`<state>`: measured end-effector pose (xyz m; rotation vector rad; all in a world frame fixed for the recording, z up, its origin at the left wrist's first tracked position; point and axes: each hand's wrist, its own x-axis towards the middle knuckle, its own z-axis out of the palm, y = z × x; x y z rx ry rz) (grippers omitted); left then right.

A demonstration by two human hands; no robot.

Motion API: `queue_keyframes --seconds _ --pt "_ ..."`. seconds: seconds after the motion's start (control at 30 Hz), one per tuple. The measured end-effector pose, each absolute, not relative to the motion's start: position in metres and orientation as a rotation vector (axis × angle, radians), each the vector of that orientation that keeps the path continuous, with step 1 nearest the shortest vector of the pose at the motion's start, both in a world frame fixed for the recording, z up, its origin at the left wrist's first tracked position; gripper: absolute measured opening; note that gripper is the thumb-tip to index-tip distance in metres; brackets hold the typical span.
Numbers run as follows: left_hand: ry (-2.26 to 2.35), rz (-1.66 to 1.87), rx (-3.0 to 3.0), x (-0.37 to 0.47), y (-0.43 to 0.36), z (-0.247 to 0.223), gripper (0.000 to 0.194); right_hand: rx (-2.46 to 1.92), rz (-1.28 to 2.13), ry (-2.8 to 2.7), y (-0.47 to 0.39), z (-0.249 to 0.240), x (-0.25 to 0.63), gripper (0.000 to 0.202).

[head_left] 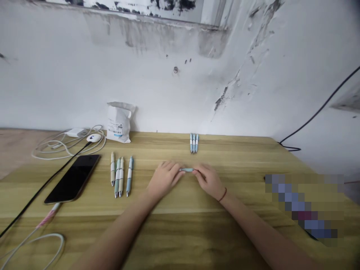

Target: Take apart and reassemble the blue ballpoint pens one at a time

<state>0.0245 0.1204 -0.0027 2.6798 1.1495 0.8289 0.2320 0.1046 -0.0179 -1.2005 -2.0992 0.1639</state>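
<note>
Angled inward, the left hand [164, 179] and right hand [210, 182] grip opposite ends of a slim, pale-blue pen [188, 170].

The wall [152, 90] was white, but it looked dirty. Grey and brown smudges [213, 43] ran under a thin ledge [157, 17] near the top. Above that was a white strip with black blots [187, 4], too cut off to tell what it was. To the right, a long crack [221, 99] slanted down, and bits of paint had come off. The table [174, 240] was yellowy brown with wood stripes, and its back edge was right by the wall. The light was pale, and the top right corner was darker.
</note>
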Motion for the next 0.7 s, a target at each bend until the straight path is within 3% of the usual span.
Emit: queue_keyframes --seconds 0.23,0.5,0.7 --pt "1.281 0.84 2.239 0.009 0.134 -0.004 0.039 -1.218 0.046 -1.991 0.108 -0.018 0.242 0.019" --pt "1.164 1.009 1.881 0.008 0.139 -0.011 0.031 -1.221 0.135 -2.065 0.112 -0.02 0.244 0.02" --pt "1.234 1.121 2.002 0.011 0.139 -0.014 0.034 -1.277 0.13 -2.012 0.113 -0.019 0.243 0.023"
